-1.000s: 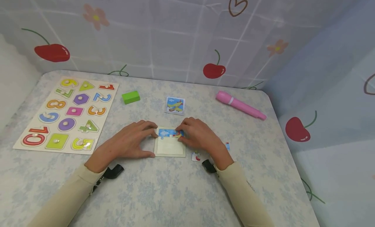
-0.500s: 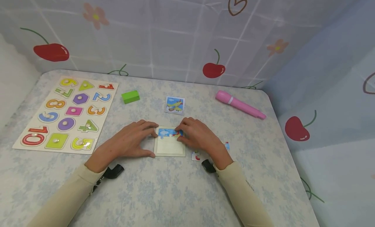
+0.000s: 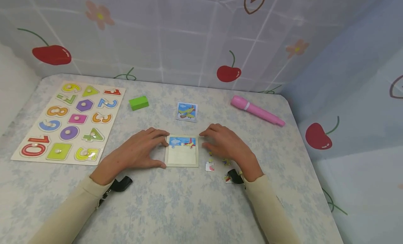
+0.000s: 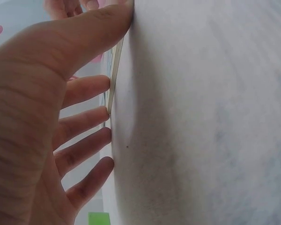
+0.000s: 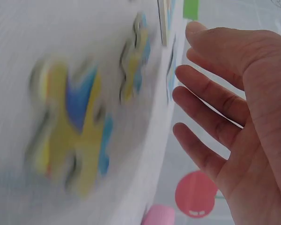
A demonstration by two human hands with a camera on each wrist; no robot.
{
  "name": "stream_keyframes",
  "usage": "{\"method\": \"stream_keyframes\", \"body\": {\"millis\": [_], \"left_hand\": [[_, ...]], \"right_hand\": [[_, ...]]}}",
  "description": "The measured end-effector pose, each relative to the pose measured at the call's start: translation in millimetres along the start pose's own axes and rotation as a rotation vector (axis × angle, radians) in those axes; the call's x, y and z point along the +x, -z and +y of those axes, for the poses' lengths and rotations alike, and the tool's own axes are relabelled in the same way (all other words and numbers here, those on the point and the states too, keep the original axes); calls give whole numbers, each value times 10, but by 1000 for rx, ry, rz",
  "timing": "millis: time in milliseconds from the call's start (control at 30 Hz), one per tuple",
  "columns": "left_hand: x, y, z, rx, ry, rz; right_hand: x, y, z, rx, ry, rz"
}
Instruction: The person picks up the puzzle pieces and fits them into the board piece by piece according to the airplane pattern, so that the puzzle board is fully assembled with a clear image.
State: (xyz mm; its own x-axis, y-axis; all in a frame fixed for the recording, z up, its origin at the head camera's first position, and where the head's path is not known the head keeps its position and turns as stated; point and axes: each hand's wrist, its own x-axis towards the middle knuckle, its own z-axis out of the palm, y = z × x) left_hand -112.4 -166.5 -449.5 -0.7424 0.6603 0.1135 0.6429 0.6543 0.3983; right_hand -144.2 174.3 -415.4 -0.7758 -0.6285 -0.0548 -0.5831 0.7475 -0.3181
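The left hand [image 3: 140, 149], fingers spread, touches the left edge of the tray [image 3: 182, 158], probably steadying it on the tabletop [image 3: 151, 209]. The right hand [image 3: 228, 144], loosely spread and empty, hovers near loose pieces [image 3: 210, 166], seemingly placed within reach; the card [image 3: 187, 111] beyond likely serves as reference.

The right wrist view blurs one puzzle piece [image 5: 83, 144].

Grn block [image 3: 139, 103] nr num. board [image 3: 77, 143]
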Motion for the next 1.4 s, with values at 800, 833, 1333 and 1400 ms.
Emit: {"method": "stream_keyframes", "body": {"millis": [800, 833, 1333, 1400], "left_hand": [[3, -6, -16, -16, 8, -3], [2, -7, -16, -16, 7, -3], [1, -21, -15, -14, 9, 2], [1, -20, -14, -14, 10, 0]], "right_hand": [[-401, -17, 238, 72, -28, -54], [-403, -23, 237, 73, -24, -53], [-375, -70, 215, 29, 39, -2], [-363, -73, 197, 16, 37, 3]]}}
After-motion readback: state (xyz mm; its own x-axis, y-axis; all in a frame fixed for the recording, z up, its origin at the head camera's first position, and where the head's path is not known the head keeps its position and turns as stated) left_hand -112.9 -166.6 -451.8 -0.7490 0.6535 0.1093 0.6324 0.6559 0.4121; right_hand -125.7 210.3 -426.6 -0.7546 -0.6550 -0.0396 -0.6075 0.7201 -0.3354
